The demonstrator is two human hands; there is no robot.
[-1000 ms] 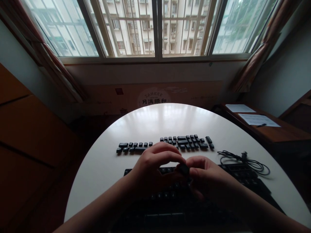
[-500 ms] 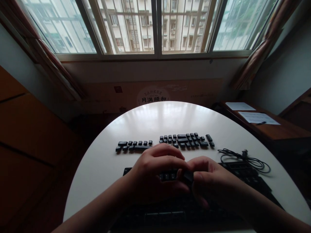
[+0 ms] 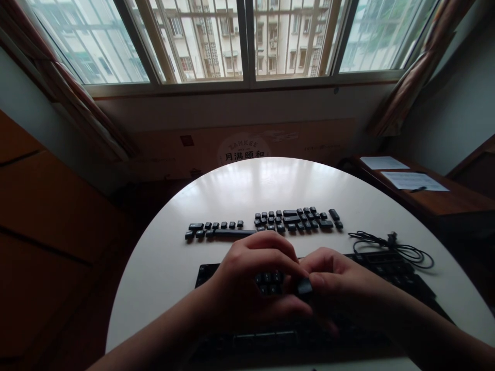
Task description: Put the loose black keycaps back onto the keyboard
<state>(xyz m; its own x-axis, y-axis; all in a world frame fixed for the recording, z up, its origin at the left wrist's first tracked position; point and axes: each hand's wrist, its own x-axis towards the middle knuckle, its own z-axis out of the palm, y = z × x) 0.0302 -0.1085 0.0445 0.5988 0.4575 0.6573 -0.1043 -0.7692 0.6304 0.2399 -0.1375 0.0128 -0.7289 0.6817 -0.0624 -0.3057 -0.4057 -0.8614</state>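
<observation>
Daylight came through barred windows across the far wall, and we worked below them in a rather dim room. Our round white table shone at its far edge and stood in shade nearer to us. Across its near part lay the black keyboard, much of it hidden under our forearms. Our left hand arched above it, forefinger and thumb curved well apart, with keys showing through the gap; we could not tell whether any of its fingertips bore on anything. Our right hand came in to meet it, thumb and forefinger drawn close in a pinch. Beyond the keyboard's far right part lay a coiled cable. Loose keycaps sat in two groups beyond our hands, a long bar in the left one. Smallest of all, one dark keycap was caught at the right fingertips, over the keyboard (which way its underside faced, we could not make out). Handling it well, we judged, called for a light pinch on its side walls, steady wrists, and the left fingers kept from shading it, so that its tilt could be read.
</observation>
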